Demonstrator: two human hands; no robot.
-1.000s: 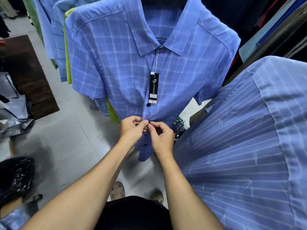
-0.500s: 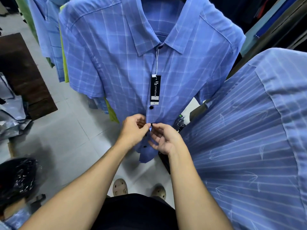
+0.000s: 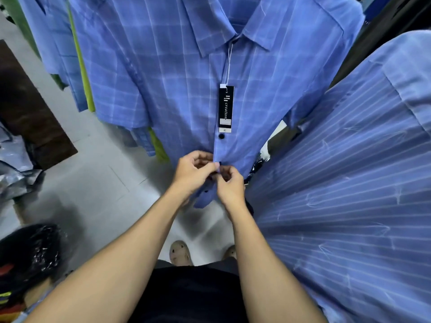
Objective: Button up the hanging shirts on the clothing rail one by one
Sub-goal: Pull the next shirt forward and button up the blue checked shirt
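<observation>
A blue checked short-sleeved shirt [image 3: 168, 73] hangs in front of me with a black hang tag [image 3: 225, 108] on a string from its collar. One dark button [image 3: 221, 136] is fastened just below the tag. My left hand [image 3: 194, 173] pinches the left edge of the shirt's front placket low down. My right hand [image 3: 229, 185] pinches the placket's right edge against it, fingertips meeting around a button that my fingers mostly hide. Another dark button [image 3: 206, 191] shows below my hands, near the hem.
A blue striped shirt [image 3: 349, 194] hangs close on my right. More blue and green shirts [image 3: 70, 54] hang at the back left. A dark wooden board [image 3: 28, 108] and plastic-wrapped bundles [image 3: 21, 178] lie on the pale tiled floor [image 3: 98, 194] to the left.
The view has closed in on the shirt. My right hand, loosened half a second ago, has curled its fingers back onto the placket against my left hand.
</observation>
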